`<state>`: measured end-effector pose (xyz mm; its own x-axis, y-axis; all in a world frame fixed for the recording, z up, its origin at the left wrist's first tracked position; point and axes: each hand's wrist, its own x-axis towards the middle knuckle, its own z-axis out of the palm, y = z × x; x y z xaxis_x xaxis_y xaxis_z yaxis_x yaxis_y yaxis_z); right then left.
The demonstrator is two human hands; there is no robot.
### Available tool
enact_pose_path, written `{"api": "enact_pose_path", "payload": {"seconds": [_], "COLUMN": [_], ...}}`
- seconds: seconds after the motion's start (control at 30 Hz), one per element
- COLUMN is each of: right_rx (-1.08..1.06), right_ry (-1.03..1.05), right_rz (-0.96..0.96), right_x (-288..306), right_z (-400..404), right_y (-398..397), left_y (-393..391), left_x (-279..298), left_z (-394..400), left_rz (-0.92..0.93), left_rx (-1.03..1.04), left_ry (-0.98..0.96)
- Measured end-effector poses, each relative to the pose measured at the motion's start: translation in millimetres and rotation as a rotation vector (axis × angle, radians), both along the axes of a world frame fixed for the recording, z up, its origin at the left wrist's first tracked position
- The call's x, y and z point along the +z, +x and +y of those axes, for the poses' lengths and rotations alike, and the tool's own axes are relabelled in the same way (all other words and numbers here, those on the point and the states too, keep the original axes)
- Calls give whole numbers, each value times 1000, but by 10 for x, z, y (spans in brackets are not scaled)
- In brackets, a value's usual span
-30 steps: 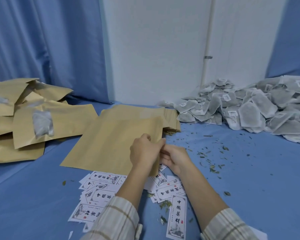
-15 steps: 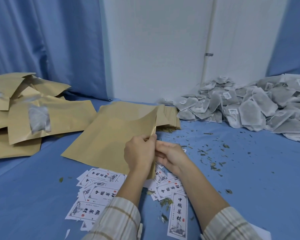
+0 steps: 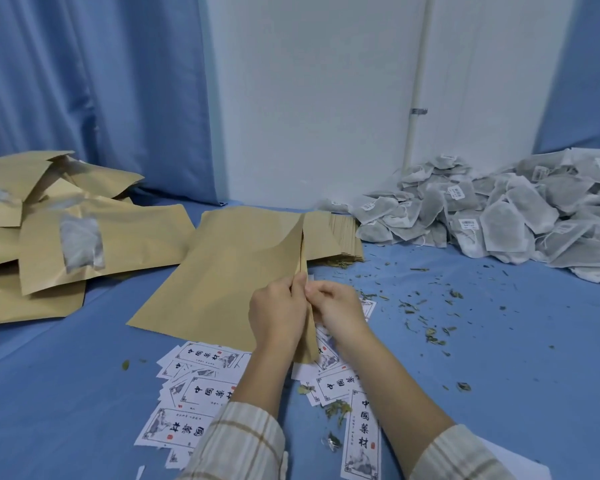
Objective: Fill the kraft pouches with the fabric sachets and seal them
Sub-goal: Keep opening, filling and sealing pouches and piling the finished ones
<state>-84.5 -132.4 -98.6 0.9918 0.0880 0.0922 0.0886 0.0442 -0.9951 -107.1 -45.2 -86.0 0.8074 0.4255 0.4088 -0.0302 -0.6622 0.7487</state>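
While printed label cards (image 3: 194,393) lie scattered nearest the person on the blue counter (image 3: 499,375), the left hand (image 3: 278,315) and right hand (image 3: 336,308) meet just beyond them, each pinching one wall of a kraft pouch (image 3: 229,271) at its right-hand edge, fingers curled on the paper. The pouch looks light and thin, stiff enough to hold a curve yet easy to crease, so the mouth edge, one layer per hand, seems the right place to hold it; pulling hard would likely tear or kink it. Compared with half a second ago, the lifted edge stands more upright and the two hands sit slightly further apart along the opening. Behind it rests a flat stack of empty pouches (image 3: 340,233), touching the lifted one. Further left lies a heap of filled pouches (image 3: 84,230) with sachets showing through windows. Far right, the pile of fabric sachets (image 3: 499,216) looks soft, light and easy to pinch anywhere.
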Motion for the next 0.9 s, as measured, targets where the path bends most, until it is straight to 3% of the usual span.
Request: {"api": "enact_pose_path", "payload": {"seconds": [0.13, 0.4, 0.6, 0.67, 0.77, 0.83, 0.9], "right_rx": [-193, -316, -247, -176, -254, -355, -433], "right_ry": [-332, -488, -371, -424, -619, -670, -653], "right_rz": [-178, -241, -165, -181, -304, -257, -83], "right_x": [31, 0, 32, 45, 34, 16, 15], "right_z": [95, 78, 31, 7, 26, 29, -33], "right_y": [-63, -88, -85, -97, -130, -111, -39], "left_y": [-3, 12, 27, 26, 23, -35, -105], "left_x": [-8, -58, -37, -38, -20, 30, 93], "left_z": [-16, -33, -93, -108, -90, -87, -126], "left_rz": [12, 52, 18, -14, -44, -120, -217], "left_rx": [50, 95, 54, 27, -4, 7, 38], "left_ry": [165, 288, 266, 263, 277, 355, 407]}}
